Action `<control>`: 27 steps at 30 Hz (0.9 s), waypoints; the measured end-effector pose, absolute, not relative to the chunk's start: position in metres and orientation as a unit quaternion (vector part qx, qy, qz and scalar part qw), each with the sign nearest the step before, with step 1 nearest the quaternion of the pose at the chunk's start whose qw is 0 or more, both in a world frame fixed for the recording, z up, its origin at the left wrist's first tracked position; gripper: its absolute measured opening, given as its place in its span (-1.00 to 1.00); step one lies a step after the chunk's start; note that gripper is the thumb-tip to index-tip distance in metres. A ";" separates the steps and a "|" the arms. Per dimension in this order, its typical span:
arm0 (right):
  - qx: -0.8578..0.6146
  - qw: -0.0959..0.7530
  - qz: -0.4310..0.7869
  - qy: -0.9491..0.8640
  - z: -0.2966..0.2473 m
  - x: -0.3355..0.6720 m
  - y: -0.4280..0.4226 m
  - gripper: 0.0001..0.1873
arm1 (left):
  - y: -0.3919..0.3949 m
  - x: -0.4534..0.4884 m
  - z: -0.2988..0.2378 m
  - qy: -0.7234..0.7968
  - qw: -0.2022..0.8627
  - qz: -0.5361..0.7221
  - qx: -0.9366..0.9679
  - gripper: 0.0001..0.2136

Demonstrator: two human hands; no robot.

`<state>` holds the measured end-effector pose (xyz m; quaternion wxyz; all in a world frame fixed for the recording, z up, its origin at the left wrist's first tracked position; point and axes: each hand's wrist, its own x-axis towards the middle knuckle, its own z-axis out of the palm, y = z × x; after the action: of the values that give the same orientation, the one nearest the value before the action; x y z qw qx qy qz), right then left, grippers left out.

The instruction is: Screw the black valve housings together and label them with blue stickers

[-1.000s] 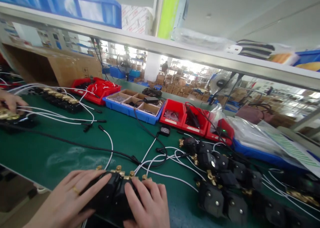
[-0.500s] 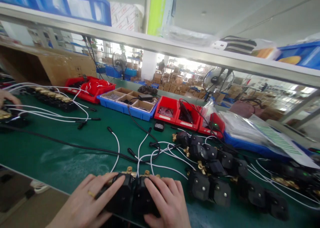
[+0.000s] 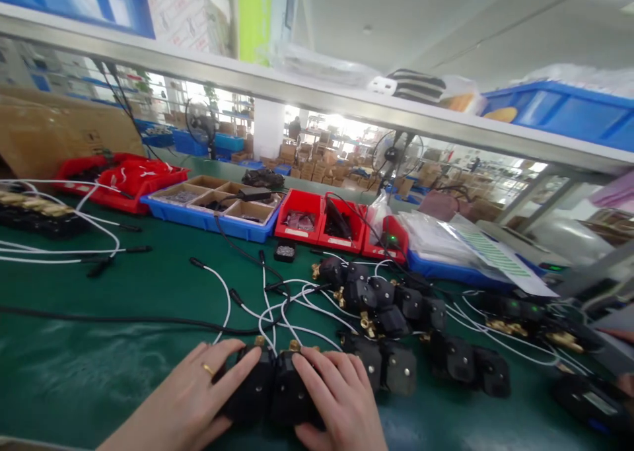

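Note:
My left hand, with a ring on one finger, is closed around a black boxy unit with a brass fitting on its far side. Right beside it, my right hand grips a second black boxy unit, its fingers over the top and the thumb low at the near side. Both units stand side by side at the near part of the green table. White cables with black plugs run from behind them across the tabletop.
Several similar black units with brass fittings lie to the right. Behind are red bins, a blue divided tray and a small black dish. Another person's hand shows at the right edge, near a black device with a display.
My view has turned to the right, so the bench things appear further left. Both hands stay on the two black units. A person's hand at left has left view; one at right has appeared.

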<state>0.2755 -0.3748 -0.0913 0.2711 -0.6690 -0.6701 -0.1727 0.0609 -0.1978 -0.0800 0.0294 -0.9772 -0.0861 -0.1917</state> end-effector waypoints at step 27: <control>-0.797 0.183 0.214 -0.535 -0.018 0.343 -0.280 -0.84 | -0.173 0.082 -0.073 -0.275 -0.344 -0.269 -0.856 -0.69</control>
<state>0.3430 -0.2801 -0.0183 0.1833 -0.7967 -0.5345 0.2144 0.0823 -0.1732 -0.0730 -0.3442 -0.8562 -0.2754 -0.2694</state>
